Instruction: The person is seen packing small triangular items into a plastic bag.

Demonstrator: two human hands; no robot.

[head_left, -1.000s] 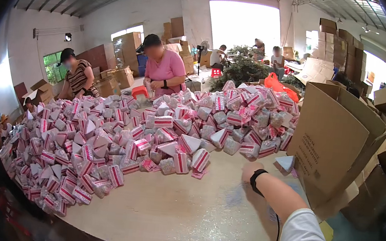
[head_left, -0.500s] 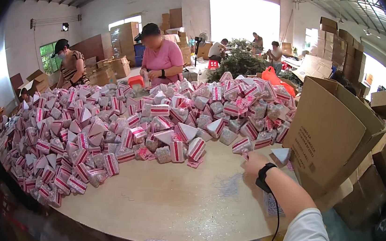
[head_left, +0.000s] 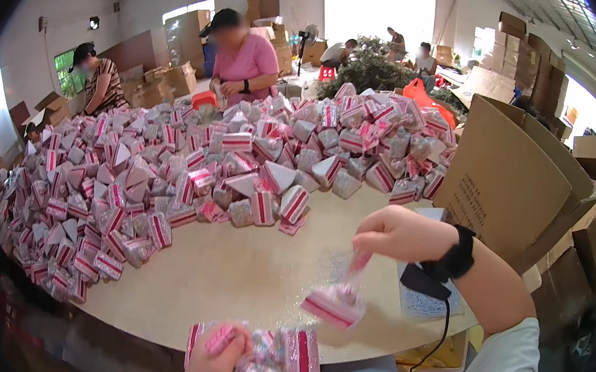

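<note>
My right hand is closed in a pinch on the pink top of a wedge-shaped, cake-slice ornament. The ornament hangs tilted and slightly blurred above the table, its sides white and glittery with a dark pink band. At the table's near edge my left hand is closed on the gathered pink tops of several similar ornaments, which hang together below and beside it. A large heap of such ornaments covers the far and left parts of the table.
A tall open cardboard box stands at the right. Beside my right wrist lies a clear packet of pale blue strands; a yellow bin sits below. Beyond the heap stands a person in pink, with another in stripes.
My right hand has come back from the heap's right edge toward me, now carrying an ornament. My left hand and its bunch have risen further into view.
</note>
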